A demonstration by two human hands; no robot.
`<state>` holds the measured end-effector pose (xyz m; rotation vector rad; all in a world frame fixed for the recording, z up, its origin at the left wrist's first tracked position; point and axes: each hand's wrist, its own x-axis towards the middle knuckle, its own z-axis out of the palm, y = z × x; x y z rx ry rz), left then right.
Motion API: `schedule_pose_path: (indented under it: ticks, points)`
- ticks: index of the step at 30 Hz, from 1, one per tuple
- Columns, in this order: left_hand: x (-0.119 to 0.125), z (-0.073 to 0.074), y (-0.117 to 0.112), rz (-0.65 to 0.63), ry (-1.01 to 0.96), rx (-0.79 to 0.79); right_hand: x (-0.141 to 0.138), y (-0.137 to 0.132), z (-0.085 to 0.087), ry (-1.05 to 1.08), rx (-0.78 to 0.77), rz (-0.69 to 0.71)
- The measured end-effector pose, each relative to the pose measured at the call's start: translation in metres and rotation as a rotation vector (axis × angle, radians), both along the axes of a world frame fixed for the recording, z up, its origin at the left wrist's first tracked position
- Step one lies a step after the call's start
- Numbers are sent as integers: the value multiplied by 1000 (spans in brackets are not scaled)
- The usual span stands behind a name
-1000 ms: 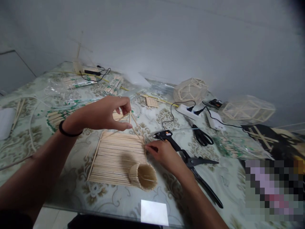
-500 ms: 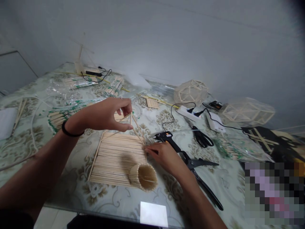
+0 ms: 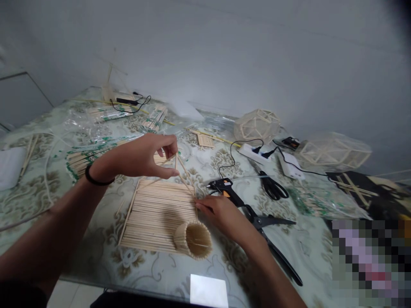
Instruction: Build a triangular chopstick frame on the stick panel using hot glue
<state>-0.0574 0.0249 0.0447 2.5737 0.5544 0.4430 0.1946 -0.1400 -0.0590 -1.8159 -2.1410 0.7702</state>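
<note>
A flat panel of thin wooden sticks (image 3: 154, 214) lies on the table before me. Above its far edge rises a peaked frame of thin sticks (image 3: 185, 168). My left hand (image 3: 152, 154) has its thumb and fingers around the top of this frame. At the panel's right edge, my right hand (image 3: 218, 209) pinches the lower end of a stick, where the fingertips partly hide the joint. A round cup made of short sticks (image 3: 181, 244) stands on the panel's near right corner, its opening facing me.
Right of my right hand lie a black glue gun (image 3: 229, 190), black-handled scissors (image 3: 272, 186) and large shears (image 3: 279, 252). Behind them is a white power strip (image 3: 253, 153). Bagged stick bundles (image 3: 86, 160) lie left. Stick-framed polyhedra (image 3: 258, 125) stand near the wall.
Both hands keep their hold on the stick frame and have hardly moved. The whole view has shifted very slightly.
</note>
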Motion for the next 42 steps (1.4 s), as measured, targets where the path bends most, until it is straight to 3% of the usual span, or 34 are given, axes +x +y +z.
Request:
schedule_pose_path:
  ticks: [32, 42]
  points:
    - [1, 0, 1, 21, 67, -7, 3, -7, 13, 4, 53, 22]
    - [1, 2, 0, 38, 82, -19, 2, -2, 5, -60, 17, 12]
